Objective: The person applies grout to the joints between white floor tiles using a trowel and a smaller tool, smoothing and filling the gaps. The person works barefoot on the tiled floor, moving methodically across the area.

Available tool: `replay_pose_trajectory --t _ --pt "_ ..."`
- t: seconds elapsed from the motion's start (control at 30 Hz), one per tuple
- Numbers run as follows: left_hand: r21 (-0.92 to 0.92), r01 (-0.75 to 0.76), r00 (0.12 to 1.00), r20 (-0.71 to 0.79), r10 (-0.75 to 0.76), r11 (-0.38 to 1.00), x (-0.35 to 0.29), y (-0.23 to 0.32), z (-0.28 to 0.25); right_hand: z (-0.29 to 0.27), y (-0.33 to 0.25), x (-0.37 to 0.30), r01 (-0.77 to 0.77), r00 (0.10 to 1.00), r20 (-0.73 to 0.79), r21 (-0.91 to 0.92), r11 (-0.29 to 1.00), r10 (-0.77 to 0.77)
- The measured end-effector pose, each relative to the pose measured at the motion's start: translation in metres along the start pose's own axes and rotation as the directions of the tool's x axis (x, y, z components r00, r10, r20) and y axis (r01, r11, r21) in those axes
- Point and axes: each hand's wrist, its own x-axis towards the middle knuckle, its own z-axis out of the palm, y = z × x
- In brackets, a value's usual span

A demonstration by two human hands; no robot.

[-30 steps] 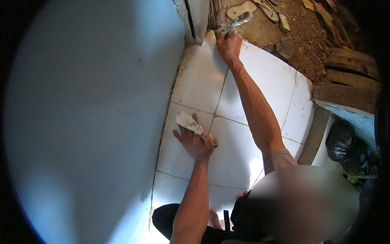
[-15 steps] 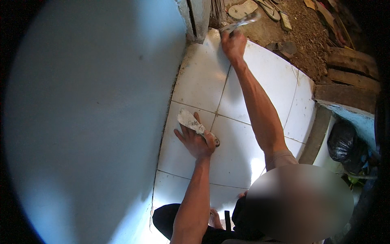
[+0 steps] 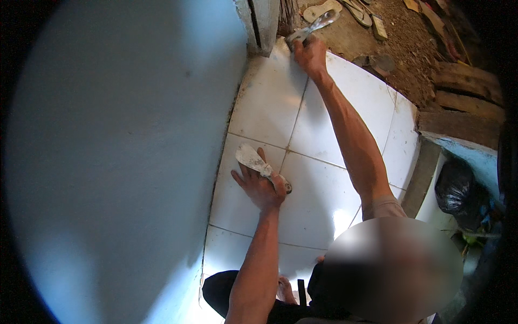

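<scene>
My left hand (image 3: 260, 186) rests flat on a white floor tile (image 3: 318, 200) and pins a mortar-smeared putty knife (image 3: 253, 161) under its fingers; the blade points up and left toward the wall. Stretched far ahead, my right hand (image 3: 310, 54) grips a metal trowel (image 3: 315, 27) at the far edge of the tiles, its blade reaching over the bare dirt. Grout lines cross between the two hands.
A pale blue wall (image 3: 118, 151) fills the left side, ending at a door frame (image 3: 259, 24). Beyond the tiles lie dirt with sandals (image 3: 318, 9) and wood scraps (image 3: 464, 92). A black plastic bag (image 3: 458, 189) sits at right beside a raised step edge.
My right hand has lifted the trowel a little farther past the tile edge. My left hand has stayed on the tile with the putty knife.
</scene>
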Motion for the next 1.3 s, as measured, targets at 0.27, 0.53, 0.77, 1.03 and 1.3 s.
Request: replay_pose_trajectory --t 0.27,0.53,0.77,1.03,1.3 --pt "-0.016 -0.019 1.000 -0.024 0.019 1.000 0.002 0.003 0.002 0.023 0.015 -0.034 0.187 0.982 0.002 -0.125 0.974 -0.189" --pt "-0.055 -0.009 0.999 -0.033 0.007 0.998 -0.003 0.004 0.001 0.014 -0.005 -0.039 0.086 0.992 0.100 -0.109 0.990 -0.075" --pt "-0.009 0.008 0.999 -0.054 -0.008 1.000 -0.001 -0.005 -0.002 0.010 -0.006 -0.080 0.242 0.928 0.332 -0.184 0.953 -0.172" --pt "-0.037 0.020 1.000 -0.005 -0.020 0.999 -0.003 -0.003 0.003 -0.005 0.035 -0.105 0.286 0.916 0.322 -0.111 0.952 -0.238" --pt "-0.121 -0.007 0.999 -0.042 0.002 0.993 0.002 0.007 0.005 -0.049 0.028 -0.082 -0.026 0.985 0.170 -0.093 0.995 0.042"
